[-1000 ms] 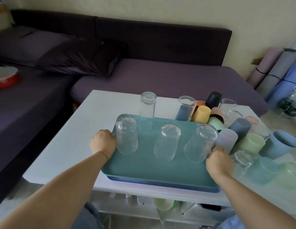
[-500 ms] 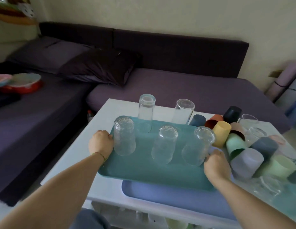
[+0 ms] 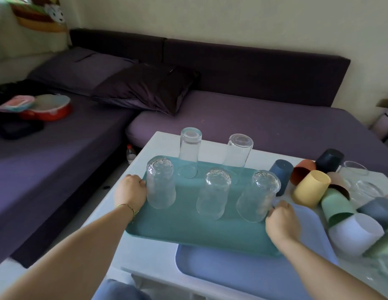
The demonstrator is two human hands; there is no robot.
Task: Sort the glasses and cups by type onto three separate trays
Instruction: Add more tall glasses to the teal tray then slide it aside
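Observation:
A teal tray point(image 3: 184, 229) is held above the white table, gripped at its left edge by my left hand point(image 3: 129, 192) and at its right edge by my right hand point(image 3: 280, 221). Three textured clear glasses stand upside down on it in a row: left point(image 3: 161, 185), middle point(image 3: 213, 193) and right point(image 3: 257, 195). Two smooth tall glasses point(image 3: 189, 149) point(image 3: 238, 151) stand upside down at its far edge. Beneath it a blue tray point(image 3: 242, 271) lies on the table. Several coloured plastic cups, among them a yellow one point(image 3: 311, 188), are piled at the right.
The white table point(image 3: 143, 256) has a purple sofa point(image 3: 253, 124) behind and to the left. A red bowl point(image 3: 50, 106) sits on the left sofa seat. A small bottle point(image 3: 130, 153) stands on the floor by the table. Clear glass cups point(image 3: 359, 180) lie at the far right.
The teal tray has come off the blue tray and moved left with both hands holding it. More of the blue tray now shows. The view has shifted left.

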